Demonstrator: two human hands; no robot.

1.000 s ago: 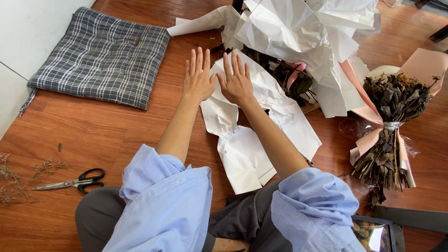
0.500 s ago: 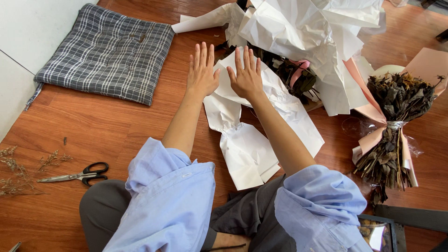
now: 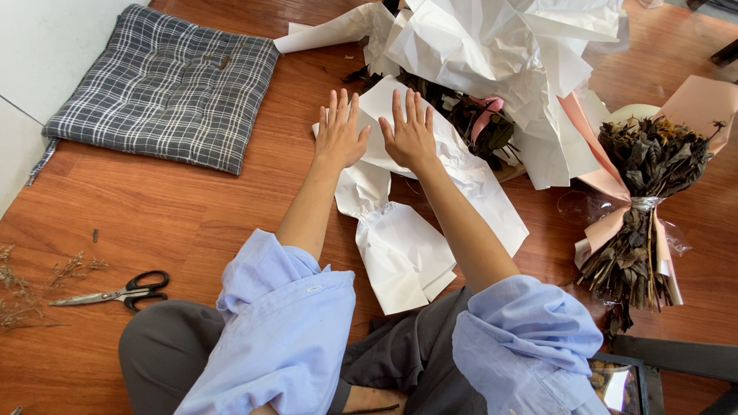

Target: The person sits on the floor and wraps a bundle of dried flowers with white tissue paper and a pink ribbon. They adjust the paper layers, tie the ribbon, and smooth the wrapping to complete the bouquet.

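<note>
A crumpled sheet of white wrapping paper (image 3: 407, 246) lies on the wooden floor in front of me, pinched narrow in its middle. My left hand (image 3: 339, 132) lies flat with fingers spread on the paper's upper left part. Beside it my right hand (image 3: 410, 132) presses flat on the same sheet, fingers apart. Neither hand grips anything. Just beyond my fingers lies a bundle of dried dark flowers with a pink ribbon (image 3: 469, 119), partly covered by more white paper (image 3: 492, 46).
A grey checked cushion (image 3: 165, 88) lies at the far left. Black-handled scissors (image 3: 115, 292) and dried twigs (image 3: 23, 288) rest at the left near my knee. A dried bouquet in pink paper (image 3: 642, 207) lies at the right. A dark frame (image 3: 615, 384) sits bottom right.
Both hands have slid a little along the white paper while staying flat and spread. The view has shifted slightly.
</note>
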